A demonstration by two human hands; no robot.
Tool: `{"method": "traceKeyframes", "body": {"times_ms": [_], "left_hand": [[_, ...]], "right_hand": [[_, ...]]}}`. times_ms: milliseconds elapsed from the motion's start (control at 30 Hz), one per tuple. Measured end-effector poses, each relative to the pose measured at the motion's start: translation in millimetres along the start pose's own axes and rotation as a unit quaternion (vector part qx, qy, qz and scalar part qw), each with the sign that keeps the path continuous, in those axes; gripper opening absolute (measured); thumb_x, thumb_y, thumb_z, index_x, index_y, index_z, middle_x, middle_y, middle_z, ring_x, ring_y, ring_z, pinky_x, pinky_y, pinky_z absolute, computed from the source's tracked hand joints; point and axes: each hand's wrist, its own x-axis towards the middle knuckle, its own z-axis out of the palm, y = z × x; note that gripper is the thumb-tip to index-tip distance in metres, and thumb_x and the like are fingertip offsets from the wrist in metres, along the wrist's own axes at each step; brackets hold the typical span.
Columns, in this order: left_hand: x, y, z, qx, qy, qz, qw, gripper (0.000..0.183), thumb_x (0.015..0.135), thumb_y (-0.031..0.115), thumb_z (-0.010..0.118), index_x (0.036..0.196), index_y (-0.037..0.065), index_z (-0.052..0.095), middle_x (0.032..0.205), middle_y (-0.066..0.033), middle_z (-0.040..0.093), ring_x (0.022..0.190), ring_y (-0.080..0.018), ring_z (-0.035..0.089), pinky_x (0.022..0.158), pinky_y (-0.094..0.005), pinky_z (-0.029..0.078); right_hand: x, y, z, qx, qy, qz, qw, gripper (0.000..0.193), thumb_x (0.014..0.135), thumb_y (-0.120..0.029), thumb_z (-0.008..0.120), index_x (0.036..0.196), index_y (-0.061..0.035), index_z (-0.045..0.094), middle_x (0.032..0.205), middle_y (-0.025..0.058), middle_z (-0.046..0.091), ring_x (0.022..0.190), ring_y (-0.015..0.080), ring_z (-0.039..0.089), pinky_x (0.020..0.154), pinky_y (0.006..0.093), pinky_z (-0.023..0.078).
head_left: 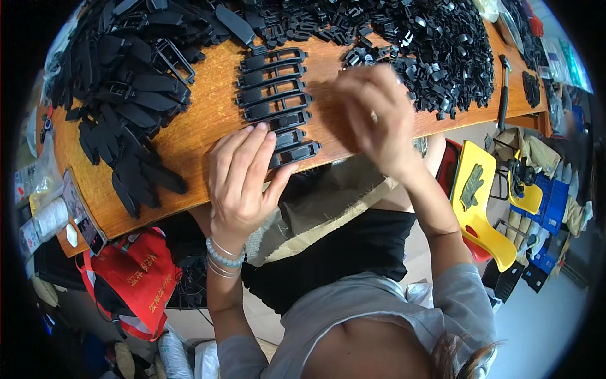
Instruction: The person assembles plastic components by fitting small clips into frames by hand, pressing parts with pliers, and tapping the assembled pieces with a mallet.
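Observation:
A row of several long black plastic frames [275,88] lies stacked side by side on the wooden table in front of me. Over the left ends of the nearest ones rests my left hand [243,174], fingers stretched out and thumb apart by the last black frame [297,153]. To the right of the row, my right hand [379,117] is in the air, smeared by motion. Its fingers look bent, and whether anything is in them does not show. Closest to it is a heap of small black plastic clips [435,63].
Long black plastic pieces [136,82] are heaped on the table's left [196,151]. A black-handled tool [503,95] lies at the right edge, and a phone-like device [82,211] leans at the left edge. A yellow chair [476,215] with a glove stands right; a red bag [136,278] sits lower left.

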Motion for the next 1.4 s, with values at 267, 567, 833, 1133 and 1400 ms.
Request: {"method": "traceKeyframes", "body": {"times_ms": [267, 567, 833, 1133, 1400], "left_hand": [[17.6, 8.3, 2.3, 0.032, -0.034, 0.01, 0.999, 0.069, 0.076, 0.05, 0.07, 0.12, -0.002, 0.058, 0.119, -0.0175, 0.057, 0.108, -0.0353, 0.053, 0.096, -0.048, 0.04], [16.9, 6.4, 7.2, 0.074, -0.06, -0.002, 0.995, 0.067, 0.08, 0.056, 0.063, 0.119, 0.002, 0.06, 0.122, -0.0194, 0.053, 0.111, -0.0366, 0.051, 0.095, -0.0479, 0.041], [11.5, 4.5, 14.9, 0.095, 0.003, 0.005, 0.995, 0.068, 0.078, 0.052, 0.07, 0.112, -0.007, 0.06, 0.115, -0.0188, 0.06, 0.104, -0.0351, 0.057, 0.088, -0.0438, 0.048], [11.9, 5.3, 16.7, 0.078, 0.015, -0.004, 0.997, 0.065, 0.073, 0.045, 0.077, 0.11, -0.007, 0.061, 0.114, -0.0169, 0.061, 0.103, -0.0332, 0.057, 0.088, -0.0421, 0.048], [13.2, 4.0, 14.4, 0.052, 0.013, -0.015, 0.998, 0.063, 0.071, 0.04, 0.08, 0.109, -0.007, 0.062, 0.113, -0.0173, 0.061, 0.102, -0.0333, 0.057, 0.089, -0.0417, 0.048]], "right_hand": [[17.5, 29.8, -16.6, -0.152, -0.104, 0.039, 0.982, 0.022, 0.073, -0.001, 0.07, 0.095, -0.0032, 0.067, 0.096, 0.0083, 0.062, 0.089, 0.0272, 0.056, 0.081, 0.0371, 0.046], [17.8, 34.1, -6.3, -0.119, -0.066, -0.062, 0.989, 0.02, 0.071, 0.001, 0.072, 0.09, -0.0036, 0.068, 0.093, 0.0048, 0.062, 0.086, 0.0242, 0.056, 0.074, 0.0348, 0.045], [43.3, 9.3, -3.2, 0.071, -0.133, -0.054, 0.987, 0.018, 0.072, 0.001, 0.072, 0.089, -0.0008, 0.066, 0.091, 0.0075, 0.063, 0.085, 0.0237, 0.059, 0.077, 0.0333, 0.046], [54.4, 5.8, 12.7, 0.059, -0.179, -0.059, 0.98, 0.008, 0.068, -0.005, 0.069, 0.073, -0.0006, 0.064, 0.082, 0.0084, 0.061, 0.09, 0.0253, 0.058, 0.081, 0.0367, 0.045], [49.7, 1.5, 16.4, 0.061, -0.159, -0.069, 0.983, 0.009, 0.074, -0.007, 0.068, 0.076, 0.0001, 0.063, 0.083, 0.0085, 0.059, 0.088, 0.0268, 0.056, 0.079, 0.0368, 0.044]]}}
